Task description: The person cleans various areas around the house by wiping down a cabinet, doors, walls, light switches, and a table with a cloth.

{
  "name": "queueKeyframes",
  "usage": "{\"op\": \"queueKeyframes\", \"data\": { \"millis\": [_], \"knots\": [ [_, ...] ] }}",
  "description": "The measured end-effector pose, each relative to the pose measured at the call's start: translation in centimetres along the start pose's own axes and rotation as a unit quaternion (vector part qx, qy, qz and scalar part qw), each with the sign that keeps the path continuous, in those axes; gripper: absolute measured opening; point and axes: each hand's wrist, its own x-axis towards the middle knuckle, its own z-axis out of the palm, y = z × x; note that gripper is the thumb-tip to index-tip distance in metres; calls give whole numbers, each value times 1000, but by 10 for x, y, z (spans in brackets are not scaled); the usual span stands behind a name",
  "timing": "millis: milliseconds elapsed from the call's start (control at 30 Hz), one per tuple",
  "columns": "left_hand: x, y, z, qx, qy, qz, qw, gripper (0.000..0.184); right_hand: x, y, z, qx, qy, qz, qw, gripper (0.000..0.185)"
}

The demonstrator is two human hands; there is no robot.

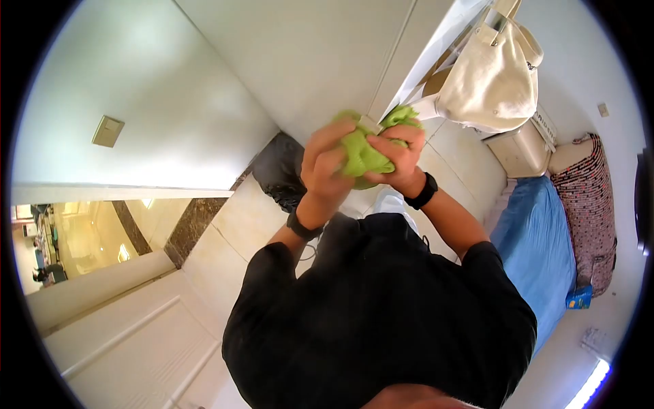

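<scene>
A crumpled green cloth point(364, 155) is held up in front of my chest, against a pale panel. My left hand point(325, 158) is closed on the left side of the cloth, its fingers slightly blurred. My right hand point(400, 151) grips the right side, with a bunch of cloth sticking up above its fingers. Between the two hands, at the top of the cloth, a small pale block point(370, 124) shows at the panel's edge. Part of the cloth is hidden behind my fingers.
A black bag point(281, 170) lies on the tiled floor left of my hands. A cream bag point(496, 78) hangs at the upper right. Beyond it are a beige bin point(521, 151) and a bed with blue bedding point(535, 238). A doorway opens at the left.
</scene>
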Motion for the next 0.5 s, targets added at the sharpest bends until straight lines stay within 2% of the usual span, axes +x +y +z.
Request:
{"op": "queueKeyframes", "data": {
  "millis": [167,267,400,500],
  "knots": [
    [41,1,3,-86,48,22,995,27,43,-15,-3,-42,86,53,994,46],
    [28,-9,3,-112,34,16,993,30,16,-3,10,-117,89,11,989,47],
    [3,-27,-3,-111,-6,16,994,32,-16,-4,25,-143,97,24,985,40],
    [-16,-36,-2,-111,-30,7,993,31,-35,-10,22,-130,52,67,988,43]
  ]
}}
